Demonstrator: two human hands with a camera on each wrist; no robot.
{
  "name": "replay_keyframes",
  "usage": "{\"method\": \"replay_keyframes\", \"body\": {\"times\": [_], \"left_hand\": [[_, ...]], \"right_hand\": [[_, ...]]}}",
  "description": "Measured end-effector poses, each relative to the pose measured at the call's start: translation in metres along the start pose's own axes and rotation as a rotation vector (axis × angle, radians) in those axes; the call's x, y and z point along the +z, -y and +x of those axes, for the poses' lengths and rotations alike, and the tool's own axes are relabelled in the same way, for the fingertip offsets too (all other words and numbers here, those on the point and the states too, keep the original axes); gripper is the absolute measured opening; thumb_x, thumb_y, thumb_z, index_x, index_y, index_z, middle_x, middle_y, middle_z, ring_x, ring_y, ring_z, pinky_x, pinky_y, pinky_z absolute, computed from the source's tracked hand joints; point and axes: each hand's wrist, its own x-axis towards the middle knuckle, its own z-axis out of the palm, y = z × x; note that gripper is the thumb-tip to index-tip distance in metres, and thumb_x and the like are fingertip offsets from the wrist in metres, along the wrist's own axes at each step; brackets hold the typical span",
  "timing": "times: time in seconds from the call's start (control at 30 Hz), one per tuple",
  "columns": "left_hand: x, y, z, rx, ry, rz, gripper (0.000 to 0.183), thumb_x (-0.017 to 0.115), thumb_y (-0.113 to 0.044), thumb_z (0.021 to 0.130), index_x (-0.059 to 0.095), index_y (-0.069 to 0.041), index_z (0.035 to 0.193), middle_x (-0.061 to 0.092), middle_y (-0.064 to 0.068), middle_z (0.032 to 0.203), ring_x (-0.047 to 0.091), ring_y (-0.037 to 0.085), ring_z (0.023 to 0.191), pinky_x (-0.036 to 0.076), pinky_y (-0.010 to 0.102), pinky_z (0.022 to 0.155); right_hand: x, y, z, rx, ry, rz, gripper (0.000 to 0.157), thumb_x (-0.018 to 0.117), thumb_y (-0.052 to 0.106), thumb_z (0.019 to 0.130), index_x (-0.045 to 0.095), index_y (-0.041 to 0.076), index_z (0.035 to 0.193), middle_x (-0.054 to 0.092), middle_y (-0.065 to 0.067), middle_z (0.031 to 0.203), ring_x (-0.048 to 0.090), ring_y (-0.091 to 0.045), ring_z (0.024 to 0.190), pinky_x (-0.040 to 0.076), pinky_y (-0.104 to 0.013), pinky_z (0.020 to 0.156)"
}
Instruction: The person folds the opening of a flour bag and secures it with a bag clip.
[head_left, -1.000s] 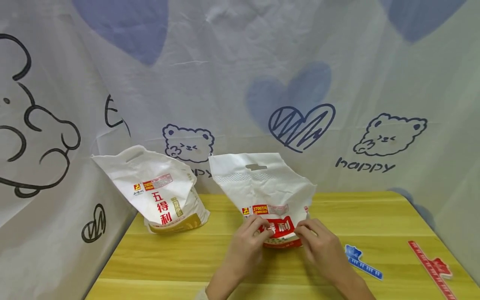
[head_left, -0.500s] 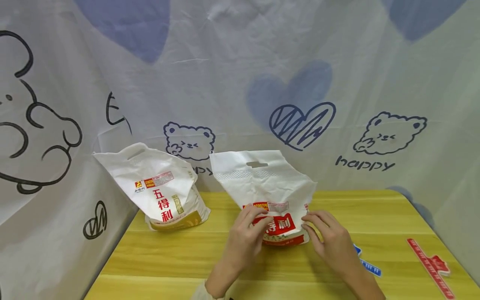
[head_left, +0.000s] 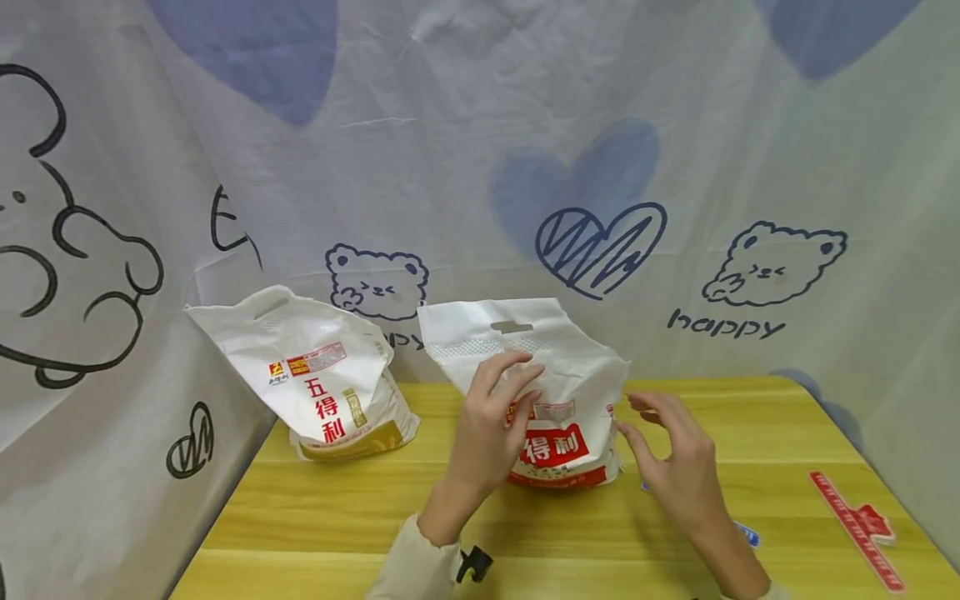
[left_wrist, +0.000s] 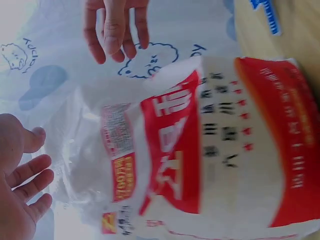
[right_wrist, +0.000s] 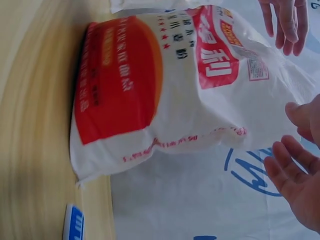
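Observation:
A white flour bag (head_left: 562,446) with red print stands upright on the table, its crumpled top and cut-out handle leaning back and to the left. My left hand (head_left: 487,425) hovers in front of the bag's upper left, fingers loosely bent and apart. In the left wrist view, nothing is between the thumb and fingers of the left hand (left_wrist: 20,180). My right hand (head_left: 678,467) is at the bag's right side, thumb and fingers spread, fingertips close to the edge. The right wrist view shows this hand (right_wrist: 300,175) holding nothing beside the bag's upper part.
A second white bag (head_left: 330,375) with gold print stands at the left, its top folded left. A red piano-key clip (head_left: 858,531) lies at the right. Partly behind my right arm is a blue clip (head_left: 748,534). A printed curtain (head_left: 465,183) hangs behind the wooden table (head_left: 337,517).
Both hands have moved up from the bag's lower front, the left toward its top and the right out past its right edge. The red-printed front now shows more. My right arm covers more of the blue clip.

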Motion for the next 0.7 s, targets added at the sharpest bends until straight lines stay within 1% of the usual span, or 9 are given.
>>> {"method": "replay_keyframes", "body": {"times": [0.1,0.23,0.3,0.4,0.47,0.57,0.67,0.7], "left_hand": [[0.000,0.000,0.013,-0.012,-0.015,-0.021,0.030,0.071,-0.005,0.095,0.070,-0.008,0.125,0.060,0.010,0.136,0.053,0.025,0.129,0.043,0.035,0.112],[0.000,0.001,0.029,-0.013,-0.040,-0.058,0.029,0.070,-0.004,0.096,0.070,-0.007,0.125,0.060,0.011,0.136,0.052,0.026,0.130,0.042,0.036,0.112],[0.000,0.002,0.035,-0.022,-0.055,-0.075,0.030,0.070,-0.004,0.095,0.070,-0.006,0.126,0.060,0.012,0.137,0.052,0.027,0.130,0.043,0.036,0.112],[-0.002,0.004,0.046,-0.034,-0.057,-0.081,0.035,0.071,-0.005,0.095,0.068,-0.007,0.129,0.058,0.012,0.140,0.050,0.026,0.133,0.041,0.037,0.113],[-0.004,0.006,0.054,-0.039,-0.034,-0.069,0.038,0.071,-0.006,0.095,0.065,-0.007,0.133,0.056,0.013,0.143,0.048,0.025,0.135,0.038,0.037,0.115],[-0.005,0.011,0.067,-0.034,0.010,-0.011,0.046,0.072,-0.008,0.095,0.060,-0.007,0.140,0.053,0.014,0.147,0.045,0.027,0.139,0.029,0.042,0.121],[-0.007,0.017,0.079,-0.038,0.054,0.043,0.053,0.073,-0.008,0.094,0.056,-0.005,0.144,0.054,0.015,0.147,0.046,0.030,0.140,0.021,0.046,0.124],[-0.008,0.018,0.083,-0.041,0.070,0.054,0.053,0.074,-0.009,0.094,0.056,-0.004,0.144,0.055,0.015,0.145,0.047,0.030,0.138,0.022,0.045,0.124]], "right_hand": [[0.003,0.001,0.005,0.037,-0.055,0.056,0.047,0.082,-0.009,0.080,0.065,-0.004,0.123,0.067,-0.011,0.117,0.063,-0.018,0.108,0.052,-0.018,0.093],[0.006,0.001,0.009,0.073,-0.124,0.110,0.051,0.081,-0.013,0.078,0.064,-0.004,0.125,0.068,-0.013,0.117,0.062,-0.010,0.108,0.053,-0.017,0.090],[0.009,-0.001,0.011,0.096,-0.137,0.134,0.052,0.080,-0.015,0.078,0.064,-0.005,0.126,0.067,-0.015,0.117,0.062,-0.010,0.108,0.052,-0.016,0.090],[0.014,-0.002,0.016,0.175,-0.126,0.173,0.052,0.079,-0.013,0.081,0.062,-0.003,0.129,0.067,-0.014,0.121,0.062,-0.012,0.110,0.052,-0.015,0.091],[0.016,-0.004,0.019,0.242,-0.119,0.219,0.051,0.078,-0.010,0.084,0.061,-0.002,0.131,0.066,-0.013,0.123,0.061,-0.015,0.111,0.052,-0.016,0.092],[0.017,-0.003,0.025,0.329,-0.102,0.295,0.048,0.076,-0.004,0.089,0.060,0.002,0.134,0.065,-0.009,0.125,0.061,-0.014,0.113,0.052,-0.019,0.094],[0.017,-0.001,0.030,0.358,-0.087,0.357,0.045,0.073,0.000,0.093,0.059,0.002,0.135,0.065,-0.009,0.124,0.062,-0.014,0.114,0.053,-0.020,0.095],[0.017,-0.001,0.032,0.360,-0.081,0.365,0.043,0.073,0.002,0.093,0.060,0.002,0.134,0.065,-0.009,0.124,0.062,-0.013,0.113,0.053,-0.021,0.095]]}}
